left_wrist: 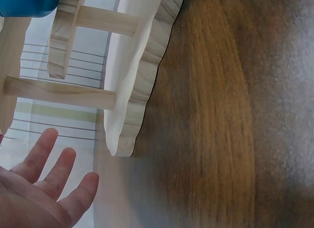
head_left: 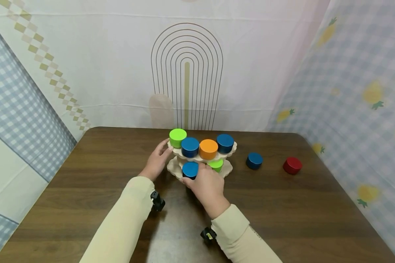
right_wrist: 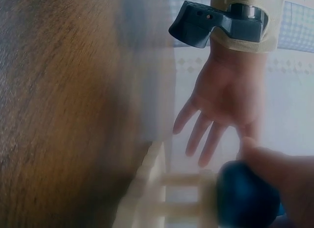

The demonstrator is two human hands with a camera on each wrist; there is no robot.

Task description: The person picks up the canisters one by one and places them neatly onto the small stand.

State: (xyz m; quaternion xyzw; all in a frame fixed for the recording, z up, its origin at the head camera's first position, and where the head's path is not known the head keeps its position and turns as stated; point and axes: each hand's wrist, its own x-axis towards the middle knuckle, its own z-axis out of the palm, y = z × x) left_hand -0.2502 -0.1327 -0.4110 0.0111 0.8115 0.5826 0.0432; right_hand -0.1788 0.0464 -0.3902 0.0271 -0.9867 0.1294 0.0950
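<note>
A tiered wooden stand (head_left: pixel 175 168) with scalloped edges holds coloured round blocks. My right hand (head_left: pixel 209 184) grips a blue cylinder (head_left: pixel 190 169) at the front of the stand, below the top tier, thumb on its near side. In the right wrist view the thumb lies against this cylinder (right_wrist: pixel 245 196). My left hand (head_left: pixel 157 160) touches the left rim of the top tier, beside a light green cylinder (head_left: pixel 177 137). Three of its fingers (left_wrist: pixel 67 164) stretch out loosely in the left wrist view. Part of another green cylinder (head_left: pixel 216 165) shows behind my right hand.
Two blue cylinders (head_left: pixel 190 147) (head_left: pixel 225 143) and an orange cylinder (head_left: pixel 208 149) also stand on the top tier. Right of the stand, a blue cylinder (head_left: pixel 254 160) and a red cylinder (head_left: pixel 292 165) sit on the brown wooden table (head_left: pixel 266 204). Cloth hangs behind and at both sides.
</note>
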